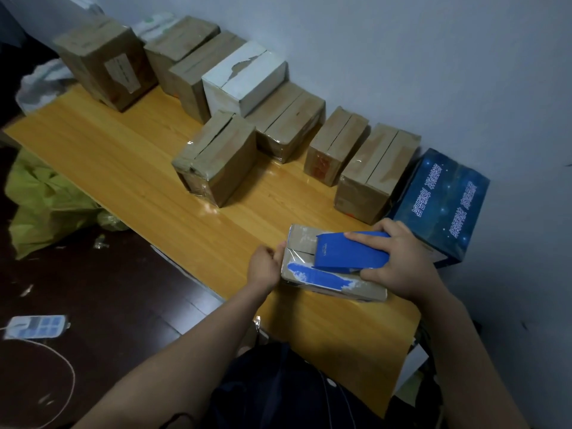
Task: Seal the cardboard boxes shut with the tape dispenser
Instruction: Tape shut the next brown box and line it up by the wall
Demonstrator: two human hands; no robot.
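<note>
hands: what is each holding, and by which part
Right hand grips the blue tape dispenser across its body; left hand holds the cardboard box by its left end.

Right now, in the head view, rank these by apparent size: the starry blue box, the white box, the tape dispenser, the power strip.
1. starry blue box, though nearer the camera
2. white box
3. tape dispenser, partly hidden by the right hand
4. power strip, close to the dispenser

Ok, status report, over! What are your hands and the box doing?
Left hand holds box end. Right hand grips dispenser on box top. Blue carton beside right hand, not blocking.
</note>
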